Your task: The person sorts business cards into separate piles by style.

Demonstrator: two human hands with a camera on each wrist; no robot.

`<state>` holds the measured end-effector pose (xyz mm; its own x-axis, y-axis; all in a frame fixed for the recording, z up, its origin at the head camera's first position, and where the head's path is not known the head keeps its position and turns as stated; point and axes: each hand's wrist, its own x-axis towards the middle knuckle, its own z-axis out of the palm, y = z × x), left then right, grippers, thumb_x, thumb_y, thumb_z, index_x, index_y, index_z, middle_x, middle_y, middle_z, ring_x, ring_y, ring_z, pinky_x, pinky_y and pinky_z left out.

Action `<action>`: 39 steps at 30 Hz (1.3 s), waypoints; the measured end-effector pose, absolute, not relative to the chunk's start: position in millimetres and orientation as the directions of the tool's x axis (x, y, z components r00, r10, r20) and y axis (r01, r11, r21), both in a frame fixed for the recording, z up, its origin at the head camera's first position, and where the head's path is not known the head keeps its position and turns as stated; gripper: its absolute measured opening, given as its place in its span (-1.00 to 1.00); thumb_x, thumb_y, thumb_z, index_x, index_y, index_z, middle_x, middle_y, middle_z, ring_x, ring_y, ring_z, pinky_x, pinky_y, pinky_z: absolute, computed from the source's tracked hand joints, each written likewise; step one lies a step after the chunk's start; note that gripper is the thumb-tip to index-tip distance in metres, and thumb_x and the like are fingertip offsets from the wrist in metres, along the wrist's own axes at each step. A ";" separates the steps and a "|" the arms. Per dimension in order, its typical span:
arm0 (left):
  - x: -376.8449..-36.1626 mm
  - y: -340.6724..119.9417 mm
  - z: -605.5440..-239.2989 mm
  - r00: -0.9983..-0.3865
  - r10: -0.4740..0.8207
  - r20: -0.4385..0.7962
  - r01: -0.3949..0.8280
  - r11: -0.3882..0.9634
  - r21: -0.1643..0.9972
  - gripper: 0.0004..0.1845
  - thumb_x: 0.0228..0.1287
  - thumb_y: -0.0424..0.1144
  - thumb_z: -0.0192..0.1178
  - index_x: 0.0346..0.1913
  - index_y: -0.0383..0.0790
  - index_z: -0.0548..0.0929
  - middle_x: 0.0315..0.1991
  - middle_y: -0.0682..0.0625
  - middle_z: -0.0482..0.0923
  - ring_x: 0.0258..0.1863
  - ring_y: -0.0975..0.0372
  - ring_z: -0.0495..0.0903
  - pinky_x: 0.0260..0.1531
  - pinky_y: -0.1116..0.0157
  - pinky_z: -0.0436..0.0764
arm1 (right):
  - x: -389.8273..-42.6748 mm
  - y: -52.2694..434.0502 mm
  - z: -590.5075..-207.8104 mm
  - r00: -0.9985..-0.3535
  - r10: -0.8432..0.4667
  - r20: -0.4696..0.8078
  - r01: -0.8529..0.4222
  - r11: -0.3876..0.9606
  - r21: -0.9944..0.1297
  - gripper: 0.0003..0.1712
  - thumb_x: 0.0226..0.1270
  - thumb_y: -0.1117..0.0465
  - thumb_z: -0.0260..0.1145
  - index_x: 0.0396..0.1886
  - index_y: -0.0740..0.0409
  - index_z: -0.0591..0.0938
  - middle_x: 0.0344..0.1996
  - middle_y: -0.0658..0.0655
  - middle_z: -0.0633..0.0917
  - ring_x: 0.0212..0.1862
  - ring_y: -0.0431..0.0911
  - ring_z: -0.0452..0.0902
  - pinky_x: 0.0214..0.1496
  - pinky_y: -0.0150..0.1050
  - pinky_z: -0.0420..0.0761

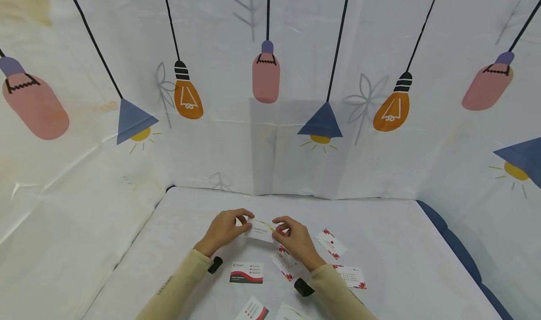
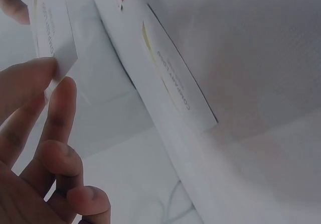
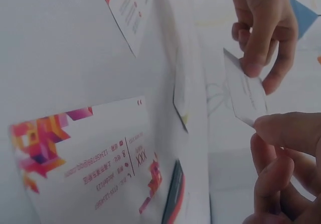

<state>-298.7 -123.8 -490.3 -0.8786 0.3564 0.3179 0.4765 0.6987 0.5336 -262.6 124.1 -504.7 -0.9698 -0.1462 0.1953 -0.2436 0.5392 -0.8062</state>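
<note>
– Where's the business card (image 1: 260,230)?

– Lower centre of the head view, just above the table (image 1: 393,245), pinched at its ends between the left hand (image 1: 224,228) and right hand (image 1: 297,240).

– How would it handle?

– Light, thin, probably springy and bendable; best gripped by the short edges, fingertips only.

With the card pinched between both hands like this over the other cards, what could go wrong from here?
The left hand and right hand each pinch only an edge of the white card, so it could bend or slip out. If it drops, it may land among the loose cards on the table and get mixed up. The right forearm hangs just over several cards and might sweep them aside.
</note>
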 end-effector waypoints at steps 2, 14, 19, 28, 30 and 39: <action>-300.3 -125.8 -491.9 -0.882 0.342 0.323 0.468 0.706 0.531 -0.75 0.24 -0.17 0.45 -0.03 0.09 0.75 -0.41 0.24 0.66 -0.60 0.34 0.36 -0.60 0.35 0.36 | -266.6 121.3 -504.8 -0.972 -0.143 0.185 -0.234 0.539 -0.809 -0.66 0.30 0.17 0.46 0.06 -0.08 0.68 -0.30 -0.10 0.68 -0.44 -0.19 0.49 -0.51 -0.33 0.48; -310.9 -139.9 -501.7 -0.903 0.302 0.305 0.427 0.711 0.558 -0.76 0.21 -0.17 0.46 -0.05 0.09 0.76 -0.40 0.21 0.66 -0.57 0.33 0.41 -0.55 0.32 0.39 | -285.3 107.7 -513.2 -0.965 -0.193 0.174 -0.252 0.529 -0.810 -0.64 0.28 0.21 0.48 0.07 0.00 0.68 -0.30 -0.07 0.72 -0.42 -0.19 0.54 -0.40 -0.31 0.54; -315.4 -148.4 -503.4 -0.919 0.293 0.264 0.394 0.711 0.582 -0.75 0.21 -0.18 0.47 -0.05 0.06 0.77 -0.40 0.18 0.67 -0.58 0.31 0.42 -0.54 0.30 0.39 | -292.1 98.1 -516.5 -0.964 -0.213 0.160 -0.251 0.521 -0.816 -0.64 0.29 0.21 0.48 0.08 0.05 0.68 -0.30 -0.06 0.73 -0.41 -0.18 0.55 -0.39 -0.30 0.55; -324.6 -160.2 -511.7 -0.949 0.273 0.159 0.307 0.674 0.672 -0.75 0.21 -0.21 0.45 -0.04 -0.02 0.78 -0.39 0.15 0.69 -0.43 0.25 0.52 -0.38 0.22 0.48 | -304.3 86.4 -527.3 -0.972 -0.205 0.117 -0.209 0.517 -0.830 -0.65 0.27 0.21 0.49 0.05 0.02 0.70 -0.30 -0.02 0.74 -0.39 -0.20 0.61 -0.40 -0.28 0.57; -327.0 -161.8 -514.7 -0.953 0.264 0.150 0.293 0.674 0.678 -0.76 0.21 -0.21 0.46 -0.05 0.00 0.78 -0.38 0.14 0.69 -0.42 0.25 0.53 -0.37 0.22 0.49 | -306.7 84.1 -530.8 -0.972 -0.204 0.120 -0.211 0.521 -0.827 -0.66 0.26 0.20 0.49 0.04 0.01 0.71 -0.30 -0.02 0.74 -0.37 -0.21 0.62 -0.38 -0.28 0.57; -332.3 -164.9 -522.2 -0.959 0.251 0.131 0.273 0.697 0.663 -0.78 0.20 -0.22 0.46 -0.08 0.03 0.78 -0.37 0.12 0.69 -0.39 0.26 0.56 -0.37 0.21 0.50 | -311.9 77.7 -537.9 -0.965 -0.198 0.171 -0.255 0.572 -0.780 -0.67 0.19 0.21 0.51 -0.03 0.03 0.73 -0.36 -0.08 0.74 -0.24 -0.15 0.66 -0.12 -0.09 0.60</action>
